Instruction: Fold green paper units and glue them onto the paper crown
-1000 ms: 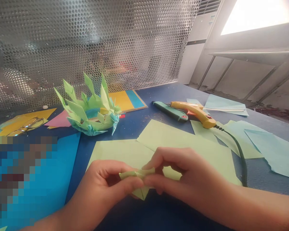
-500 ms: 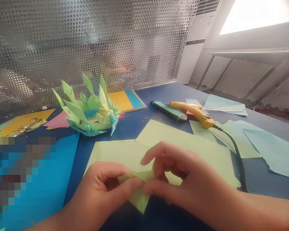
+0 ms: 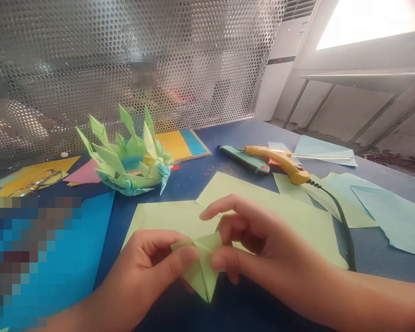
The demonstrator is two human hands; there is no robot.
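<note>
A small piece of folded green paper is held between both hands, its point toward me and a crease down its middle. My left hand pinches its left side, thumb on top. On the right side, my right hand grips it between thumb and curled fingers, the index finger lifted and bent above. Beyond the hands lie flat sheets of light green paper. Back left stands a ring of folded green and blue paper with upright leaf-like points.
A yellow glue gun with a black cord lies beside a green-handled cutter. Pale blue sheets are at right. Eyeglasses rest on yellow paper at left, near a blue sheet. A perforated metal panel rises behind.
The thumbs have moved apart on the folded green paper, showing more of its middle crease. The paper is tilted slightly up, and the right hand has risen a little.
</note>
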